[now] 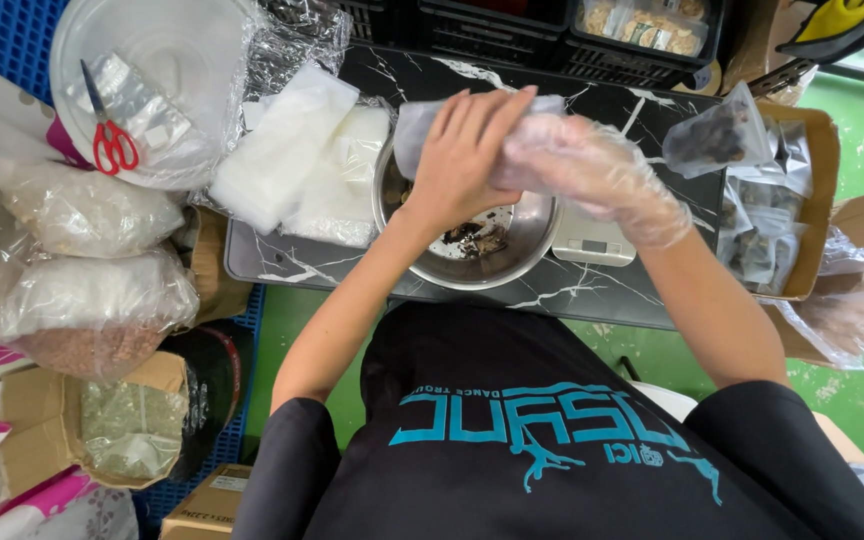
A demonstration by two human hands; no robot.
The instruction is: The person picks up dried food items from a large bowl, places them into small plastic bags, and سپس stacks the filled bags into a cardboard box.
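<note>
Head view: the bare left hand and the right hand, which wears a clear plastic glove, both close their grip on 1 small translucent pouch, held above the steel bowl on the dark marbled table. Dark bits lie in the bowl. A small scale sits just beside it, and red scissors lie well apart on the left.
</note>
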